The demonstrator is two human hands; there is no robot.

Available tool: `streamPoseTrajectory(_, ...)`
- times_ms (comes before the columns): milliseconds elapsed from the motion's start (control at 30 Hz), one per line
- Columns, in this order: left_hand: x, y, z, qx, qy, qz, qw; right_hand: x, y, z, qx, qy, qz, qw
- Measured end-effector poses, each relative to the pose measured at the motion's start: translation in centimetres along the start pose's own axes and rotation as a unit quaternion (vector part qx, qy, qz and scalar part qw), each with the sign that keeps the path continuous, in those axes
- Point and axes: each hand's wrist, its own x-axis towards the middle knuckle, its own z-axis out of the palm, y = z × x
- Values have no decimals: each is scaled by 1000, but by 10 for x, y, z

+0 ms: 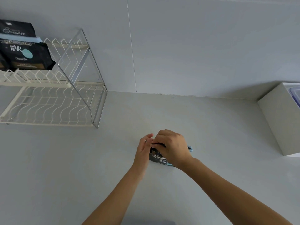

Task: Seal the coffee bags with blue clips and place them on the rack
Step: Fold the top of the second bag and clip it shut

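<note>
A black coffee bag [158, 159] stands on the white counter in the middle of the view, mostly hidden behind my hands. My right hand [172, 146] grips its folded top edge from above. My left hand [144, 147] presses against the left end of that fold. A blue clip [190, 148] pokes out at the right end of the bag's top, behind my right hand. On the white wire rack [68, 101] at the left, two black coffee bags [29, 56] sit on the upper tier, with a blue clip [38, 40] across one top.
A white box [279, 120] stands at the right edge of the counter, with a clear lidded container [295, 96] on it. The rack's lower tier holds nothing. A grey wall rises behind the counter.
</note>
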Motion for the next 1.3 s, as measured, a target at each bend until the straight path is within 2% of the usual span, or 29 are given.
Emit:
streamPoseTrajectory(100, -1, -10, -5, 4, 2, -9, 1000, -3, 1, -1, -7, -32, -25, 999)
streamPoseTrajectory(333, 7, -1, -4, 15, 41, -5, 999, 11, 18, -10, -52, -157, -5, 986)
streamPoseTrajectory(467, 12, 9, -7, 81, 86, 53, 992, 1, 40, -35, -52, -181, 60, 980)
streamPoseTrajectory(567, 9, 22, -2, 217, 124, 155, 956, -17, 57, -52, -25, -163, 129, 978)
streamPoseTrajectory(600, 8, 29, 2, 268, 111, 214, 933, -24, 61, -56, -11, -150, 145, 978)
streamPoseTrajectory(667, 7, 44, 14, 372, 24, 313, 873, -34, 67, -59, 36, -117, 171, 978)
streamPoseTrajectory(733, 9, 52, 30, 474, -74, 344, 807, -41, 67, -58, 98, -84, 188, 974)
streamPoseTrajectory(800, 13, 51, 40, 522, -125, 347, 769, -46, 65, -53, 148, -48, 201, 967)
streamPoseTrajectory(933, 24, 49, 41, 499, -149, 323, 790, -52, 63, -39, 242, 19, 253, 937)
streamPoseTrajectory(1033, 29, 50, 41, 470, -166, 276, 822, -55, 63, -32, 306, 45, 288, 906)
streamPoseTrajectory(1133, 36, 58, 37, 442, -198, 223, 846, -55, 62, -29, 338, 61, 294, 892)
streamPoseTrajectory(1200, 42, 66, 34, 452, -232, 206, 837, -54, 62, -30, 343, 60, 291, 891)
streamPoseTrajectory(1300, 44, 69, 36, 533, -234, 248, 774, -49, 66, -33, 338, 52, 285, 895)
